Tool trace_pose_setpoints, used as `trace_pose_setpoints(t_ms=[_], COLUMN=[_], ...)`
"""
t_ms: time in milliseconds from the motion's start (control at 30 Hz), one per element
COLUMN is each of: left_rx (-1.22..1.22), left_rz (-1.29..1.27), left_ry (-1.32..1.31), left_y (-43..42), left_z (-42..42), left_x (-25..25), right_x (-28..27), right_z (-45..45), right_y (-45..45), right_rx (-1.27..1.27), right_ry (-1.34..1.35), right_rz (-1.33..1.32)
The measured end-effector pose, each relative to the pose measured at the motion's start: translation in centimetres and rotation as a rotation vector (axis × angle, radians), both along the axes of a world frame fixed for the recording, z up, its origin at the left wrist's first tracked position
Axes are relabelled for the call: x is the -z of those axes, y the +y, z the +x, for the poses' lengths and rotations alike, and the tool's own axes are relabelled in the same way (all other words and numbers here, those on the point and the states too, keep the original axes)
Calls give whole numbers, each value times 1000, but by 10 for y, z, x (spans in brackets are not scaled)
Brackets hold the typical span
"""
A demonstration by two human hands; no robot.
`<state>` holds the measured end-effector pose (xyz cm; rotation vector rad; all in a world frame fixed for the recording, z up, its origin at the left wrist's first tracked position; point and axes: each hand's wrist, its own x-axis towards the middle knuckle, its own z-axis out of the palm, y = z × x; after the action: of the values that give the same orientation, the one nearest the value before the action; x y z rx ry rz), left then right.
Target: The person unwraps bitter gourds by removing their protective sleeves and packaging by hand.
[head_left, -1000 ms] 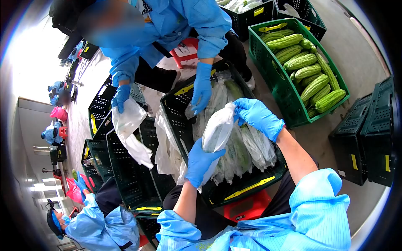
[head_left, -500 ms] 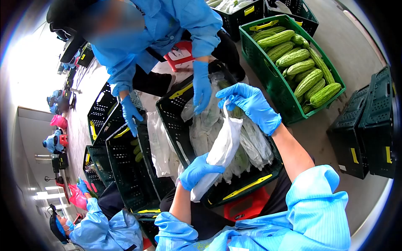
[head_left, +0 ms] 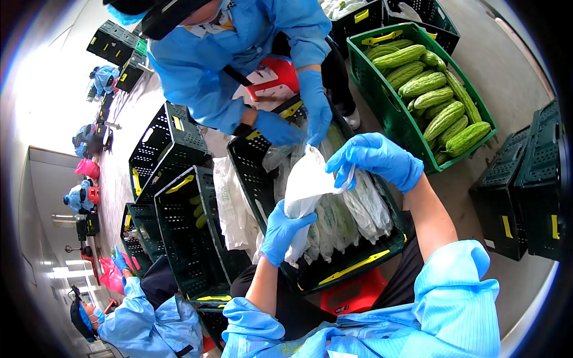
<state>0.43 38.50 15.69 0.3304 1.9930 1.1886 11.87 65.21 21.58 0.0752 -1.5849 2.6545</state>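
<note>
A white plastic bag (head_left: pixel 305 186), long and bulging, is held up between my two blue-gloved hands above a dark green crate (head_left: pixel 358 262). My left hand (head_left: pixel 285 231) is wrapped round its lower part. At the upper end, my right hand (head_left: pixel 376 160) pinches the gathered edge and draws it to the right. What is inside the bag I cannot make out. Beneath, the crate holds several long green vegetables in clear and white bags (head_left: pixel 364 209). A co-worker's gloved hands (head_left: pixel 313 107) reach into the crate's far end, close to the bag's tip.
A green crate of bitter melons (head_left: pixel 439 110) stands at the upper right. Dark crates (head_left: pixel 507 185) are stacked at the far right. To the left are another crate (head_left: pixel 191 238) with a few green vegetables and a bundle of white bags (head_left: pixel 234 203). Other people work further left.
The bag's upper end has widened, and my right hand has shifted slightly down and to the right. The co-worker's hands have come together over the crate's far end.
</note>
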Motion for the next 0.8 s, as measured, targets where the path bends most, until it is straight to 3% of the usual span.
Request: trace_pose_setpoints(t_ms=[100, 233, 367, 400, 533, 800], left_rx=[11, -15, 5, 10, 41, 83], left_rz=[44, 98, 57, 44, 8, 36], left_ry=[40, 49, 122, 145, 221, 119], left_y=[1, 1, 3, 3, 5, 4], left_z=[1, 4, 4, 4, 8, 4], left_x=[2, 6, 12, 12, 10, 9], right_x=[-2, 18, 16, 18, 23, 32], right_z=[-2, -15, -11, -12, -7, -9], right_y=[7, 4, 1, -2, -11, 3], right_rx=[158, 555, 267, 241, 179, 343], right_ry=[-32, -413, -401, -324, -448, -504], right_rz=[28, 61, 222, 399, 386, 627])
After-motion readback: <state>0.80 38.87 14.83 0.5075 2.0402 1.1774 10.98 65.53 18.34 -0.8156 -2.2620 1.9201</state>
